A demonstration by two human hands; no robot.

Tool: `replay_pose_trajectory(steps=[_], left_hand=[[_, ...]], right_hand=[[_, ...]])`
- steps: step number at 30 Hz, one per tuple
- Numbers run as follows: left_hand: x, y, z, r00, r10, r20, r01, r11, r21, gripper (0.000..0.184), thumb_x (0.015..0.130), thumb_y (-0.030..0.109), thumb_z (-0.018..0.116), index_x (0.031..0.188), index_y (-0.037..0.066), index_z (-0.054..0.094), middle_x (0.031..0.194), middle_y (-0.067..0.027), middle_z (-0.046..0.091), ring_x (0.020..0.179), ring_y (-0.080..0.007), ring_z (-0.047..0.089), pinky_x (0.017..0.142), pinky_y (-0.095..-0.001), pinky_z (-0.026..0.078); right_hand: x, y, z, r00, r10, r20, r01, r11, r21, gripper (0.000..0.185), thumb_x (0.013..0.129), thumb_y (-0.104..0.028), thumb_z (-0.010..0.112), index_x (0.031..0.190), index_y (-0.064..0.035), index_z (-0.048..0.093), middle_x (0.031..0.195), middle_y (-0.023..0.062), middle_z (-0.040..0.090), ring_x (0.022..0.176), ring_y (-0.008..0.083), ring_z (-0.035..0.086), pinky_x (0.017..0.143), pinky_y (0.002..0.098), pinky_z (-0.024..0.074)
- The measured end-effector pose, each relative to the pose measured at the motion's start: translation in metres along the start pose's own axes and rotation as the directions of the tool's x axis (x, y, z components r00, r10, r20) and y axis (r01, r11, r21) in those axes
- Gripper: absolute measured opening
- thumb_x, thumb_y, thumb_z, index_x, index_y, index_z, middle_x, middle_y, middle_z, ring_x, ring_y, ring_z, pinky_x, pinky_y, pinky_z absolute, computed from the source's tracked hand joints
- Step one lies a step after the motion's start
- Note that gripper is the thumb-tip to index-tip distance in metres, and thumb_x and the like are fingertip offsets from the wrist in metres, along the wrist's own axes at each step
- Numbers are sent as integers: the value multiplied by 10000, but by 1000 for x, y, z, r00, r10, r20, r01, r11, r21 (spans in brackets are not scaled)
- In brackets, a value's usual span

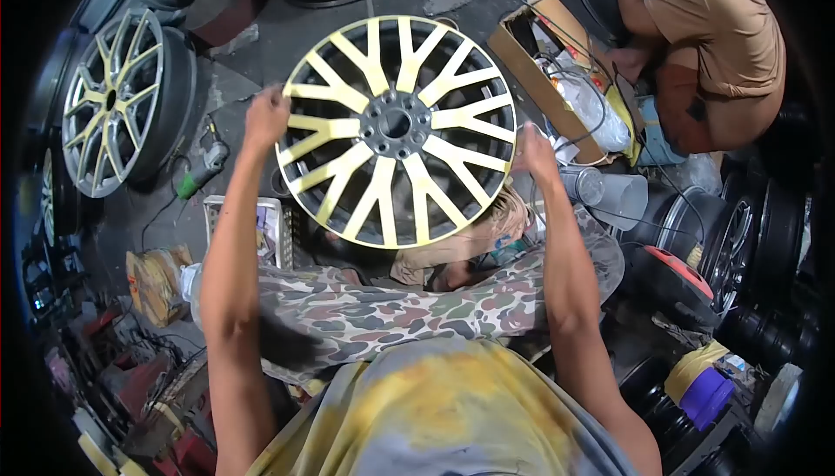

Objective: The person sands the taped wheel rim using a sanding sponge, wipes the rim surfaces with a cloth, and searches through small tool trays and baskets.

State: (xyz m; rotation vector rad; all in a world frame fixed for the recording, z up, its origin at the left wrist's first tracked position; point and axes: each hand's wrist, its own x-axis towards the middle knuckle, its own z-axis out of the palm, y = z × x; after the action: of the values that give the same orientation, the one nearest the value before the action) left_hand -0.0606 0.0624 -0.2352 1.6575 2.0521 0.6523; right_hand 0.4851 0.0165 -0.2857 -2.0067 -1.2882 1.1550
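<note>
A car wheel rim [347, 126] with pale yellow Y-shaped spokes and a dark hub faces up in front of me, above my camouflage-covered lap. Its left edge is in my left hand [268, 118], whose fingers are curled at the lip. On the opposite side, my right hand [532, 150] grips the right edge, its fingers partly hidden behind the rim. Beneath the lower right of the rim is a crumpled tan cloth [500, 231].
Another wheel [109, 102] leans at left, near a green-and-grey power tool [205, 168]. A cardboard box [517, 46] of bags and cables lies right of the rim. Beyond it a co-worker [731, 41] crouches. A white basket [283, 215] stands by my left knee.
</note>
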Motion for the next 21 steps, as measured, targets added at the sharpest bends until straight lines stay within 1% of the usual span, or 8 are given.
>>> replay_pose_trajectory(steps=[1, 3, 8, 11, 12, 14, 17, 21], left_hand=[[6, 21, -14, 995, 88, -43, -84, 993, 77, 477, 922, 259, 638, 1344, 41, 593, 1244, -221, 656, 1129, -364, 646, 981, -431, 488], [-9, 103, -53, 961, 240, -138, -241, 970, 9, 479, 931, 271, 641, 1339, 25, 590, 1254, -217, 646, 1148, -362, 636, 979, -418, 488], [-53, 161, -131, 941, 331, -64, -337, 924, -178, 453, 968, 290, 659, 1335, 31, 600, 1225, -146, 675, 1131, -207, 628, 974, -322, 480], [-83, 179, -191, 914, 279, -293, -359, 894, -268, 417, 944, 312, 648, 1138, -56, 673, 1001, -194, 722, 975, -256, 683, 857, -365, 525], [-102, 184, -217, 948, 208, -243, -268, 930, -250, 374, 966, 197, 633, 1230, -67, 612, 1071, -151, 707, 990, -192, 652, 871, -320, 514], [-139, 178, -250, 960, 137, -244, -210, 930, -302, 354, 967, 216, 636, 1217, -35, 642, 1058, -150, 712, 980, -189, 654, 882, -307, 510], [-187, 105, -270, 949, 172, -266, -196, 978, -66, 346, 972, 268, 661, 1214, 21, 680, 1108, -78, 713, 1028, -146, 636, 913, -295, 492], [-282, 37, -251, 981, -166, -97, 150, 977, -153, 286, 979, 246, 643, 1086, -13, 698, 1014, -85, 718, 936, -152, 640, 836, -302, 499]], right_hand=[[-7, -15, -7, 999, 22, 36, -29, 979, 201, 576, 1036, -468, 423, 1029, 57, 660, 930, 201, 696, 632, 264, 692, 534, 348, 580], [16, 2, -15, 967, 174, -188, -132, 967, 219, 457, 1021, -405, 494, 1062, 11, 676, 796, 117, 683, 592, 179, 651, 482, 294, 514], [27, 80, 2, 962, 274, 17, -271, 937, 220, 340, 968, -296, 551, 1112, -20, 689, 800, 84, 672, 615, 148, 634, 532, 274, 530], [30, 69, 18, 999, 32, 22, -28, 983, -180, 414, 991, -322, 457, 1122, -15, 703, 951, 121, 733, 812, 259, 695, 713, 426, 547], [46, 81, 20, 981, -192, -15, 182, 953, -240, 486, 1021, -378, 415, 1144, 15, 675, 957, 145, 726, 851, 299, 691, 779, 462, 521], [15, 17, 19, 999, 30, 21, -34, 969, 244, 606, 1059, -478, 368, 1080, 46, 671, 955, 144, 702, 772, 204, 667, 654, 358, 516], [-8, -30, 12, 997, -45, 67, 51, 995, -89, 690, 1052, -531, 387, 1210, 93, 634, 1123, 193, 695, 932, 216, 681, 801, 320, 523], [-5, 5, 34, 927, -369, 68, 375, 919, -121, 728, 1049, -538, 391, 1310, 120, 562, 1250, 211, 651, 1131, 280, 623, 989, 338, 447]])
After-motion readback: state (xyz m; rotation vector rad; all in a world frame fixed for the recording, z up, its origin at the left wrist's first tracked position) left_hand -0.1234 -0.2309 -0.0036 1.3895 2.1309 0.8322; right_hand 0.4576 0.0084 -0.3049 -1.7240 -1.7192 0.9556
